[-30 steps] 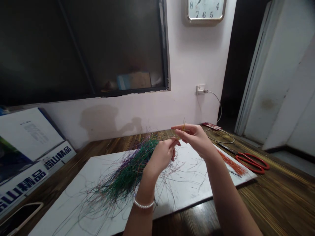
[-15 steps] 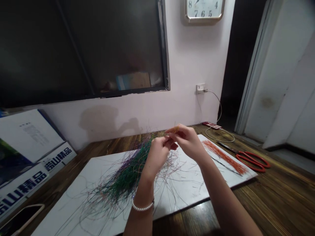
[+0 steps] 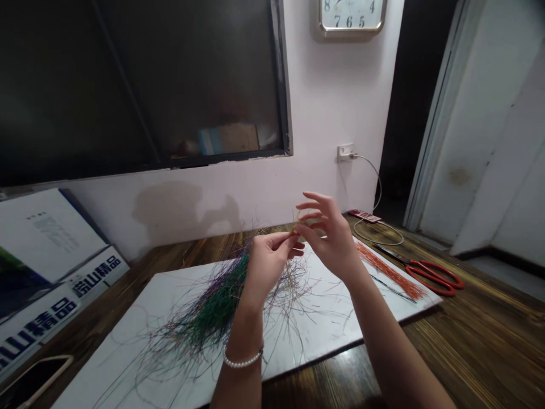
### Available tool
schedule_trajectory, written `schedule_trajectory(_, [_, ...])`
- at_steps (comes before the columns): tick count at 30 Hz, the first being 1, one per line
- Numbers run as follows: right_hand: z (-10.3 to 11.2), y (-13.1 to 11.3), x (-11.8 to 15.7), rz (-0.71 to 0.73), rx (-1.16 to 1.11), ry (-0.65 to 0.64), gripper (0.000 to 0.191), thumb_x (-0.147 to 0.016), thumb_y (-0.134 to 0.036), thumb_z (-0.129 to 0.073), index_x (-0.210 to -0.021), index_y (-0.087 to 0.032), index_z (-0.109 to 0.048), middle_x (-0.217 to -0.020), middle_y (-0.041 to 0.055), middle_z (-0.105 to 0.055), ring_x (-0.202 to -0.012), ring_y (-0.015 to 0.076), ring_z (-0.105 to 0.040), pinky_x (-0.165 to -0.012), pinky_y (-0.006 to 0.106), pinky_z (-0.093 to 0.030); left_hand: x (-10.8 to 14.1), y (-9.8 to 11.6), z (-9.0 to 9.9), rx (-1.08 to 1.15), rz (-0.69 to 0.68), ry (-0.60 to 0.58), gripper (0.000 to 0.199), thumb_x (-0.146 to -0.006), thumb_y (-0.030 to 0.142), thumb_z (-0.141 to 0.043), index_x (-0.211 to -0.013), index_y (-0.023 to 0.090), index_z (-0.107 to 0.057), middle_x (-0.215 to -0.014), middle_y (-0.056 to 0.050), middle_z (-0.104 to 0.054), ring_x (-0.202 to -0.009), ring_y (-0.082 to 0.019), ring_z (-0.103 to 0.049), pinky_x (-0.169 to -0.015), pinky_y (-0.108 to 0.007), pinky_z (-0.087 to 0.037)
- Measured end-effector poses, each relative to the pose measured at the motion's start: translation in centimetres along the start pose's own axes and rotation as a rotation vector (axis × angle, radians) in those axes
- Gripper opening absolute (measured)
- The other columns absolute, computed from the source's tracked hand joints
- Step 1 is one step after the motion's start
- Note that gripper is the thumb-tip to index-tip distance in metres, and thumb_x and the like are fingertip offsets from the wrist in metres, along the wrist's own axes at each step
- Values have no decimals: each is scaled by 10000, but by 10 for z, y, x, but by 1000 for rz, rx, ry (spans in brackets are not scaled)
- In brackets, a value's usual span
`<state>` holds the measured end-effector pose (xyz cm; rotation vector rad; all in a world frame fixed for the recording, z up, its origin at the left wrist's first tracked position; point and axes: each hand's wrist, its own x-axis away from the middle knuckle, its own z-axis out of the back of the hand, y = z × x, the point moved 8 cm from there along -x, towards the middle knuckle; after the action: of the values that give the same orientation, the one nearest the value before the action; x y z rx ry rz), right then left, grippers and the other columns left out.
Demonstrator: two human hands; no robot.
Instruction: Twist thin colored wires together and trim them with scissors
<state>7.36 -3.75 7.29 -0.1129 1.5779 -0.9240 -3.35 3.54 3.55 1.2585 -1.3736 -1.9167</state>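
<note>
Above the white board, my left hand, with a pearl bracelet at the wrist, pinches thin yellowish strands between thumb and fingertips. My right hand is just to its right, fingers spread and raised, the thumb tip close to the strands; whether it touches them is too small to tell. Beneath and left of my left hand lies a tangled heap of green and purple wires. Loose thin strands fan out below both hands.
Orange strands lie on the board's right part, beside dark ones. Red-handled scissors rest on the wooden table. A phone and printed boxes are at the left. A cable runs from the wall socket.
The fingers of my right hand have lifted and spread, moving slightly up and right from my left hand. My left hand still pinches, shifted slightly left.
</note>
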Motion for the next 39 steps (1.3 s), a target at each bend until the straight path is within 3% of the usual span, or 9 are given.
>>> schedule_trajectory(3, [1, -18, 2, 154, 177, -13, 450, -824, -113, -499, -1246, -269, -523, -1262, 35, -577, -1140, 198, -550, -966, 392, -464, -1, -3, 6, 15, 2, 38, 221, -752, 301, -694, -865, 114, -732, -733, -86, -715, -643, -158, -667, -639, -271, -546])
schedule_trajectory(6, [-1, -24, 4, 213, 213, -55, 489, -827, -68, -452, -1264, -270, -539, -1287, 11, -575, -1221, 190, -507, -1061, 419, -399, -1, -3, 8, 20, 4, 41, 218, -743, 308, -703, -831, 110, -728, -724, -89, -715, -636, -158, -668, -644, -274, -549])
schedule_trajectory(14, [-6, -16, 5, 154, 217, -103, 430, -826, -56, -437, -1157, -245, -636, -1195, 22, -642, -1133, 187, -586, -1003, 408, -466, 2, 5, 5, -15, -28, 30, 167, -776, 269, -659, -808, 118, -722, -712, -66, -702, -678, -163, -666, -675, -284, -549])
schedule_trajectory(19, [-4, -15, 6, 129, 188, -89, 551, -817, -63, -463, -1328, -267, -479, -1328, 16, -543, -1210, 202, -525, -1015, 428, -452, 2, 5, 4, -26, -23, 22, 164, -794, 253, -635, -839, 122, -723, -723, -65, -704, -651, -144, -662, -659, -262, -545])
schedule_trajectory(24, [-13, -6, 8, 46, 156, -211, 443, -841, -116, -480, -1262, -232, -559, -1224, 38, -625, -1123, 204, -590, -970, 400, -495, 2, 7, 4, -21, -51, 17, 169, -806, 270, -633, -854, 140, -728, -765, -63, -715, -667, -135, -661, -662, -244, -543])
schedule_trajectory(26, [-14, -5, 8, 32, 131, -216, 483, -837, -105, -481, -1299, -241, -520, -1248, 46, -608, -1140, 207, -577, -959, 404, -503, 2, 6, 5, -15, -58, 18, 181, -805, 280, -636, -874, 143, -730, -776, -65, -717, -664, -139, -664, -664, -248, -545])
schedule_trajectory(39, [-15, -12, 8, 104, 158, -232, 486, -832, -64, -463, -1270, -262, -537, -1283, 46, -564, -1144, 201, -548, -910, 383, -537, 1, 9, 9, -13, -126, 48, 184, -802, 303, -646, -825, 136, -722, -702, -48, -699, -602, -127, -661, -607, -223, -549])
